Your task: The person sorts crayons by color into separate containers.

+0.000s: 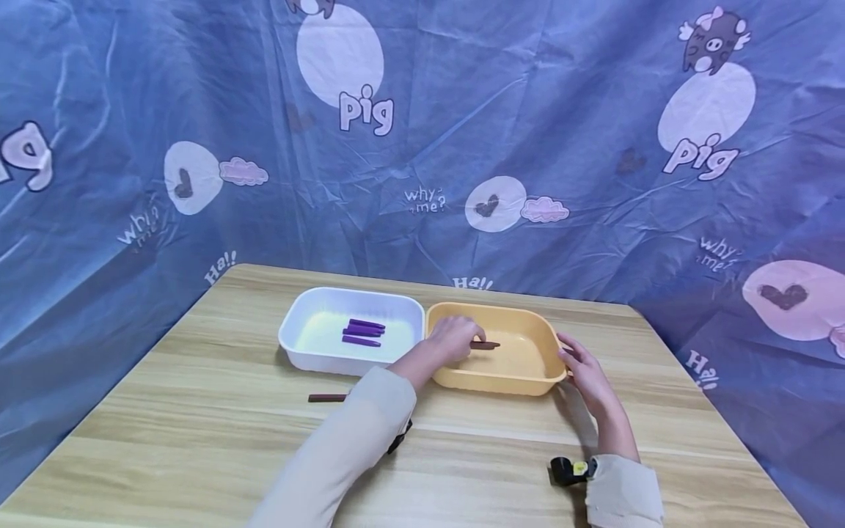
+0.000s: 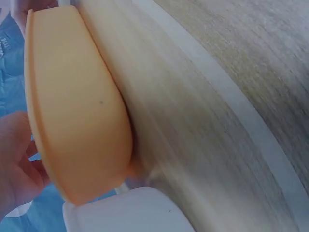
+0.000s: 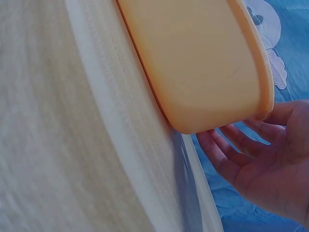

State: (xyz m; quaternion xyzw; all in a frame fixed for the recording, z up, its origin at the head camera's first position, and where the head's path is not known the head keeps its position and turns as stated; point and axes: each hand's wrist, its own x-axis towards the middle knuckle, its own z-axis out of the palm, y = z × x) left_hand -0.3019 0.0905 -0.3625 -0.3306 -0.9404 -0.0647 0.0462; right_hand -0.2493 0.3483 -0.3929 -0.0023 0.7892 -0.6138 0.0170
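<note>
In the head view my left hand [image 1: 454, 339] reaches over the near left rim of a yellow tray [image 1: 502, 380], its curled fingers at slim brown pen-shaped sticks [image 1: 487, 345] low inside. The hand covers the sticks' left ends. From the left wrist camera, the tray's wall hides those fingertips. At the tray's right end, my right hand [image 1: 587, 372] holds the rim. The right wrist view shows its thumb at the rim and its fingers [image 3: 227, 153] spread against the outer end wall.
A white tray [image 1: 350, 364] stands against the yellow one's left side, with several purple pen-shaped sticks [image 1: 362, 331] inside. Another brown stick [image 1: 326, 398] lies on the wooden table [image 1: 165, 411] before it, partly behind my left sleeve. A blue printed curtain [image 1: 422, 147] hangs behind.
</note>
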